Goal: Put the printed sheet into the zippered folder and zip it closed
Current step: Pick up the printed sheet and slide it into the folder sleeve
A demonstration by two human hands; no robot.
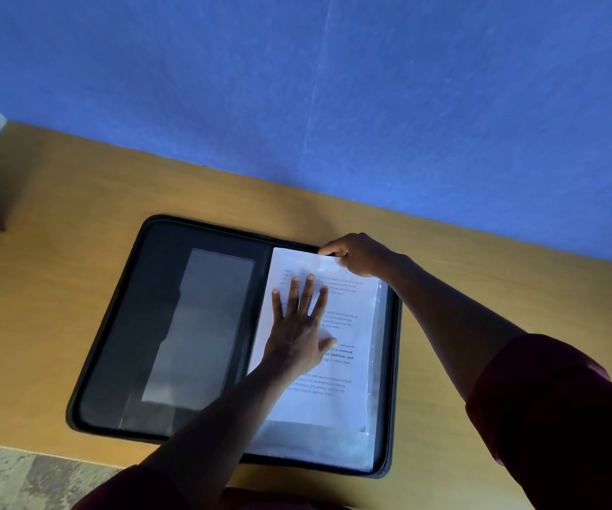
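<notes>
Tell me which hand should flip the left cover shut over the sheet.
Left, probably. The left hand lies flat on the printed sheet, beside the folder's left cover; the right hand pinches the sheet's top edge, farther away.

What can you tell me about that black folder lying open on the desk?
The zippered folder is black, lying open and flat on a wooden desk. Its left half has a greyish clear pocket; its right half carries the printed sheet. The left hand presses flat on the sheet; the right hand pinches its top edge.
</notes>
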